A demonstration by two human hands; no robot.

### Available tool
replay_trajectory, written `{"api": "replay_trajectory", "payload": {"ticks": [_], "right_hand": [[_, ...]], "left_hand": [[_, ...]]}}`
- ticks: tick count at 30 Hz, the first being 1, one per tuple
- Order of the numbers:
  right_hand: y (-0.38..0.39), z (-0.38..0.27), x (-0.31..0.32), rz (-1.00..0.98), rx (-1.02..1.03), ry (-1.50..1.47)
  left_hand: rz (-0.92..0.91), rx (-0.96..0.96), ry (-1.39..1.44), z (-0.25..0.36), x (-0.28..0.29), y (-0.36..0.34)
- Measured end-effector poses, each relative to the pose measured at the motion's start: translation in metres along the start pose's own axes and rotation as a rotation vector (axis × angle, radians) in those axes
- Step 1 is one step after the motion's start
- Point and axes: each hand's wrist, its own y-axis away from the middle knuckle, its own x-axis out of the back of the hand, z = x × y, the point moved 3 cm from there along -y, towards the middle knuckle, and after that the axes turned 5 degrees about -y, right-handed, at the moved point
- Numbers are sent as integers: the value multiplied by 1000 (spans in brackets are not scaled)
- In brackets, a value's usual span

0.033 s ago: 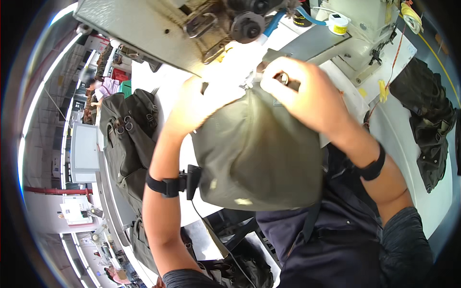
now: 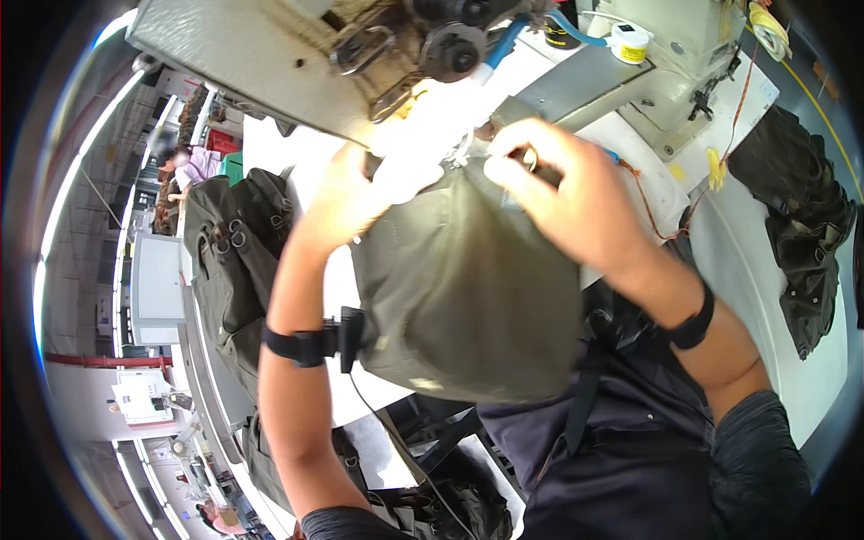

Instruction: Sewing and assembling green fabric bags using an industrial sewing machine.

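Note:
An olive-green fabric bag (image 2: 468, 297) hangs down in front of me, its upper edge at the sewing machine (image 2: 243, 63). My left hand (image 2: 360, 200) grips the bag's upper left edge, with the thumb over the cloth; its fingertips are washed out by the lamp glare. On the other side of the stitching area, my right hand (image 2: 562, 184) is closed, thumb and curled fingers pinching the upper right edge. The needle and presser foot are lost in bright light between the hands.
More olive bags (image 2: 238, 261) with metal rings lie at the left; another olive piece (image 2: 792, 225) lies on the white table at the right. A white round container (image 2: 630, 43) stands on the machine bed. An orange cord (image 2: 643, 202) runs beside my right hand. A person (image 2: 191, 166) is in the far left background.
The bag and both hands have shifted slightly left and down. More of the orange cord now shows beside my right hand.

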Motion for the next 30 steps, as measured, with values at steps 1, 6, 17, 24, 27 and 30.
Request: {"api": "replay_trajectory", "payload": {"ticks": [1,6,17,24,27,30], "right_hand": [[18,1,-3,32,-10,-39],[56,30,-15,100,-127,-637],[30,59,-21,-421,-388,-839],[33,72,-37,-404,-125,-370],[33,79,-34,-347,-106,-259],[32,78,-27,-243,132,-76]], "left_hand": [[-37,115,47,2,11,2],[-155,239,-81,86,55,52],[151,117,-752,103,-26,121],[251,-12,-851,101,-66,99],[304,-6,-915,81,-83,85],[371,-42,-863,68,-89,87]]}}
